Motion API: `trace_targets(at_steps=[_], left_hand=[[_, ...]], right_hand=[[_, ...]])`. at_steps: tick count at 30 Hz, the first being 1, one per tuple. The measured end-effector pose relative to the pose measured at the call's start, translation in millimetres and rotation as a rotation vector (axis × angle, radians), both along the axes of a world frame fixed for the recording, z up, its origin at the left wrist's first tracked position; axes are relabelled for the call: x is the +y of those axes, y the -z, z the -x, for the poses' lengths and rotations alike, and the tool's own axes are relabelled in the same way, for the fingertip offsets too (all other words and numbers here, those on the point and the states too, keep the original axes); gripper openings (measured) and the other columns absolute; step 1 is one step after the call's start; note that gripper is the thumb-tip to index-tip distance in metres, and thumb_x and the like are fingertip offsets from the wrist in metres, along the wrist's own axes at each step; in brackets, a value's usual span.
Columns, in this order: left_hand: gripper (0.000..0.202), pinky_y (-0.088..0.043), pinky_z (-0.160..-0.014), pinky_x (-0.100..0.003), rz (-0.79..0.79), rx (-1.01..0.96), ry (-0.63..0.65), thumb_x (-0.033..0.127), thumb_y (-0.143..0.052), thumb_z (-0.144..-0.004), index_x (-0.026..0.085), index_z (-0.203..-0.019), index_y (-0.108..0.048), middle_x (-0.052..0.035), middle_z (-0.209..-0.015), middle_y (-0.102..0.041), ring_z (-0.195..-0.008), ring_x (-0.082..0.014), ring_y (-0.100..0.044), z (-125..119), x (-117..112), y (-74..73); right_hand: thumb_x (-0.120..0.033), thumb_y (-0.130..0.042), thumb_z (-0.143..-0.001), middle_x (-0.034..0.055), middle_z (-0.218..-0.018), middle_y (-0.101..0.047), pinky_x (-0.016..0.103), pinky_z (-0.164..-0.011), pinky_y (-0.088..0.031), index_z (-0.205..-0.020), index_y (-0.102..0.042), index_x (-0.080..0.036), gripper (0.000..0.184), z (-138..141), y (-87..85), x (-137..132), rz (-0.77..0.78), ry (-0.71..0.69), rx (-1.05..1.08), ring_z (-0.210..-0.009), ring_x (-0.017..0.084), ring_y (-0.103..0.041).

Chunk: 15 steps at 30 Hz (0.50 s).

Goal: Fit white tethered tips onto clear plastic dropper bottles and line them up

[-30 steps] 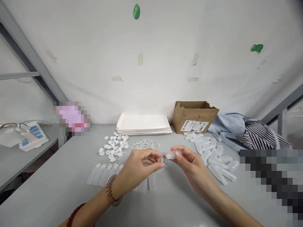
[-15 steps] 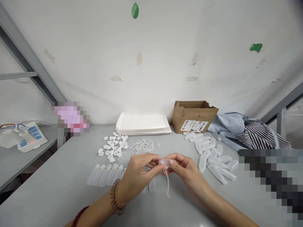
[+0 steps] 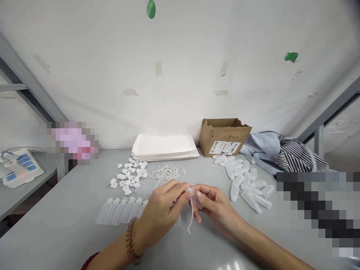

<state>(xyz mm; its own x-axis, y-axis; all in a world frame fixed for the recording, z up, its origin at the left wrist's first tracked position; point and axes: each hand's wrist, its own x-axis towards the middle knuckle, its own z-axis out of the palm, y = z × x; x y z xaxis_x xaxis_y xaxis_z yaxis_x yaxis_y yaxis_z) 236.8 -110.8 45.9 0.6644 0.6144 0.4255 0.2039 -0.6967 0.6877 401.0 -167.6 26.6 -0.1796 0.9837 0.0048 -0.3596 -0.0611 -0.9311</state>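
Note:
Above the grey table, my right hand (image 3: 218,208) is closed around the body of a small translucent plastic bottle (image 3: 198,200). My left hand (image 3: 165,204) pinches the white cap (image 3: 189,190) at the bottle's upper end, its fingers partly hiding it. From there a white cord (image 3: 192,217) dangles with a loose end. To the left, several capped bottles (image 3: 120,212) lie side by side, partly behind my left hand. Beyond them are scattered white caps (image 3: 131,174) and a tangle of white cords (image 3: 165,171). Several loose bottles (image 3: 250,187) lie in a heap to the right.
A stack of white envelopes (image 3: 165,146) lies against the wall, beside an open cardboard box (image 3: 225,137). A light blue and striped cloth bag (image 3: 292,152) rests at the back right. At far left, a power strip (image 3: 24,168) sits on a lower surface.
The bottle has turned from nearly level to a slant, its body pointing down and right. Both hands remain on it, and the view has shifted slightly right.

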Motion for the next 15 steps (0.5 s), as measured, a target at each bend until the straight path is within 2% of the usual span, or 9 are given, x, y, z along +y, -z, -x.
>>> trace_targets(at_steps=[4, 7, 10, 12, 14, 15], left_hand=[[0.03, -0.044, -0.061, -0.026, 0.134, 0.082, -0.009, 0.03, -0.039, -0.096, 0.021, -0.099, -0.067, -0.0024, -0.076, -0.059, -0.07, -0.0148, -0.055, -0.6, 0.7, -2.3], [0.035, -0.045, -0.065, -0.028, 0.222, 0.105, -0.025, 0.034, -0.036, -0.097, 0.02, -0.09, -0.067, -0.003, -0.079, -0.061, -0.074, -0.0159, -0.056, -1.8, 0.4, -4.2], [0.046, -0.045, -0.073, -0.03, 0.281, 0.109, 0.001, 0.036, -0.032, -0.098, 0.02, -0.072, -0.067, -0.0029, -0.077, -0.063, -0.077, -0.0169, -0.057, -2.8, 0.0, -6.5], [0.051, -0.045, -0.076, -0.03, 0.329, 0.1, 0.058, 0.036, -0.03, -0.098, 0.021, -0.068, -0.067, -0.0024, -0.073, -0.065, -0.081, -0.0177, -0.057, -3.1, 0.6, -7.2], [0.047, -0.047, -0.074, -0.029, 0.388, 0.085, 0.086, 0.036, -0.029, -0.098, 0.021, -0.08, -0.069, -0.0014, -0.071, -0.067, -0.081, -0.0177, -0.059, -3.0, 1.9, -6.1], [0.042, -0.048, -0.073, -0.029, 0.402, 0.071, 0.054, 0.035, -0.03, -0.098, 0.022, -0.09, -0.069, -0.0013, -0.073, -0.067, -0.08, -0.0175, -0.059, -2.6, 2.6, -4.7]], right_hand=[[-0.045, -0.061, -0.085, -0.0057, -0.058, -0.058, 0.027, -0.058, -0.042, -0.115, -0.052, -0.019, 0.041, 3.1, 2.2, -2.0, 0.017, -0.011, 0.034, -0.047, 0.01, -0.053], [-0.044, -0.061, -0.085, -0.0056, -0.064, -0.061, 0.029, -0.063, -0.043, -0.132, -0.039, -0.025, 0.055, 2.8, 4.6, -1.4, 0.004, 0.021, 0.008, -0.051, 0.011, -0.056], [-0.043, -0.062, -0.084, -0.0045, -0.065, -0.06, 0.03, -0.066, -0.042, -0.126, -0.052, -0.023, 0.047, 1.3, 6.3, 0.1, -0.03, 0.001, -0.025, -0.052, 0.01, -0.057], [-0.043, -0.062, -0.084, -0.0039, -0.065, -0.06, 0.03, -0.067, -0.041, -0.118, -0.06, -0.022, 0.04, 0.7, 6.1, 0.8, -0.008, -0.006, -0.016, -0.053, 0.01, -0.058], [-0.043, -0.063, -0.084, -0.003, -0.067, -0.06, 0.029, -0.066, -0.041, -0.117, -0.061, -0.023, 0.039, 0.4, 4.6, 1.0, 0.028, -0.005, 0.032, -0.054, 0.01, -0.057], [-0.042, -0.063, -0.083, -0.0026, -0.068, -0.06, 0.029, -0.064, -0.04, -0.117, -0.062, -0.023, 0.039, 0.4, 3.5, 1.0, 0.043, -0.009, 0.067, -0.054, 0.01, -0.056]])
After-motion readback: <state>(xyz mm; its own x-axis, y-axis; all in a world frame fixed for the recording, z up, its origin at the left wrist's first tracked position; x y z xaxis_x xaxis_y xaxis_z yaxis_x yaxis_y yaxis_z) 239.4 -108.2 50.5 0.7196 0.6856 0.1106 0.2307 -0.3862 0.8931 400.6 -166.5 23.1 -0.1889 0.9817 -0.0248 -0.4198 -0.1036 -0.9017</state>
